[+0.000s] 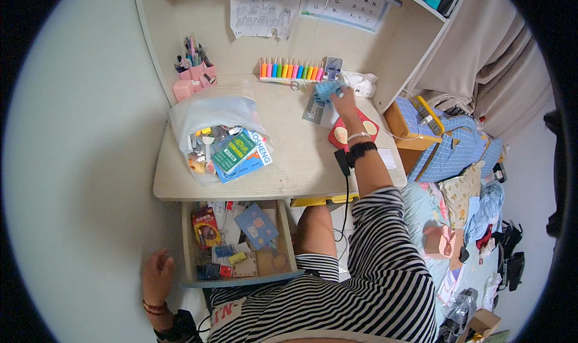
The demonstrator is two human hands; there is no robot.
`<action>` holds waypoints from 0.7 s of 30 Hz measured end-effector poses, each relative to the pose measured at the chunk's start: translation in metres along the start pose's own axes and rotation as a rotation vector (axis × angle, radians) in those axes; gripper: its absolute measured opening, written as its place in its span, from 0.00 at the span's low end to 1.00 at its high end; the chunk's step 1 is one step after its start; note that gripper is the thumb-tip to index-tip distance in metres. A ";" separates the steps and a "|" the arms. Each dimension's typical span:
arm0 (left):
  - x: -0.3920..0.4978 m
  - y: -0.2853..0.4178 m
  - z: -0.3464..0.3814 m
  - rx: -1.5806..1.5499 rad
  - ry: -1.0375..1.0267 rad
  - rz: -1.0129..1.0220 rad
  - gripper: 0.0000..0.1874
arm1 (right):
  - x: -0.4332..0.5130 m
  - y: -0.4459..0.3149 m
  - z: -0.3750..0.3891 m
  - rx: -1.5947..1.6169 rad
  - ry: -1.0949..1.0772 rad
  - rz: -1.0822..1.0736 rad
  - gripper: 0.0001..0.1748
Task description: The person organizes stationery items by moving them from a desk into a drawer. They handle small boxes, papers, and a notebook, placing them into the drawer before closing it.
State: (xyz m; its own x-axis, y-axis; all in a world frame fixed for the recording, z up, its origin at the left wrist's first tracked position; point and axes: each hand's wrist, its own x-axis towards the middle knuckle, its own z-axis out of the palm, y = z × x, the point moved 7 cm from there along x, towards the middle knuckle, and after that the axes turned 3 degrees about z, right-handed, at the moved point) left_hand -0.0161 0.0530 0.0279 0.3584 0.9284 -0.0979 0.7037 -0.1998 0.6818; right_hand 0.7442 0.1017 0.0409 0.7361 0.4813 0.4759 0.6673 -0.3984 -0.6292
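My right hand (344, 102) is shut on a blue fluffy cloth (327, 91) at the back right of the desk (289, 162). The cloth covers part of a dark printed card (313, 110). Under my right wrist lies a red board with round pale patches (339, 136). My left hand (158, 270) hangs beside the open drawer (244, 281), fingers slightly curled, holding nothing visible. In the drawer are a blue decorated pouch (256, 226), a red and yellow package (206, 228) and small boxes.
An open white plastic bag (212, 110) of packets fills the desk's left side, near a pink pen holder (197, 74). A rack of coloured counting beads (291, 70), scissors (289, 85) and a white tissue pack (360, 83) stand or lie at the back. A black cable (347, 203) hangs over the front edge.
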 end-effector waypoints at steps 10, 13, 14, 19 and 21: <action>0.008 0.018 0.014 0.030 -0.033 0.115 0.16 | -0.254 -0.215 -0.098 0.549 -0.416 -0.609 0.18; 0.005 0.017 0.016 -0.065 -0.036 0.051 0.16 | -0.338 -0.254 -0.074 0.650 -0.968 -0.596 0.18; 0.002 0.017 0.016 -0.053 -0.035 0.048 0.16 | -0.360 -0.257 -0.068 0.548 -1.068 -0.655 0.16; -0.009 0.007 0.006 0.006 -0.054 0.025 0.16 | -0.281 -0.199 -0.020 0.446 -0.858 -0.486 0.09; -0.011 -0.003 0.004 0.073 -0.067 0.005 0.17 | -0.187 -0.128 -0.001 0.180 -0.530 -0.145 0.13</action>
State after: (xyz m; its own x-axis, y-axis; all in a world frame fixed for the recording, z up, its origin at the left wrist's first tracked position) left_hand -0.0195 0.0421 0.0245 0.4003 0.9049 -0.1449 0.7440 -0.2286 0.6279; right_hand 0.5214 0.0617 0.0330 0.4507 0.8649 0.2211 0.6930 -0.1828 -0.6973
